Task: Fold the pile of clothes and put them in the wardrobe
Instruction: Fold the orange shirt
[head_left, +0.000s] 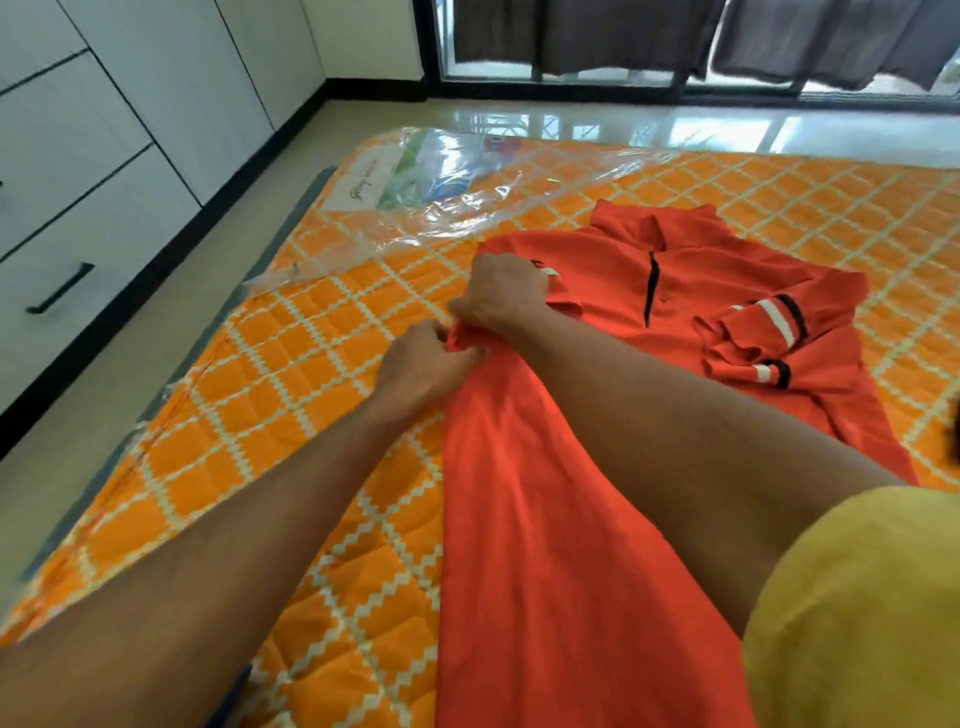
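The left hand (423, 358) and right hand (501, 296) meet just left of the frame's centre, knuckles almost touching. Both clench a small bunch of red-orange cloth at the left edge of a polo shirt (545, 519). The left hand pinches the bunch from the left with curled fingers. The right hand comes in over the shirt from the lower right and closes on the same bunch from above. The gathered piece seems to be the shirt's sleeve, though the hands cover most of it.

From that grip the shirt spreads to the right and downward, lying front up on an orange quilted mattress (291, 374). Its body runs as a long panel towards the bottom edge of the frame, under the right forearm. Its collar (654, 223) points to the upper right of centre, with a dark placket line below it. The other sleeve (753, 338), with white and black bands, is folded in over the chest at centre right.

A yellow sleeve (857, 597) of the person's own top fills the lower right corner. A clear plastic wrap (467, 182) lies crumpled over the mattress's far corner, above the hands. White drawer fronts (78, 182) with a black handle (60, 288) stand at the upper left beside a pale floor (675, 130). Dark curtains (623, 36) hang along the top edge.
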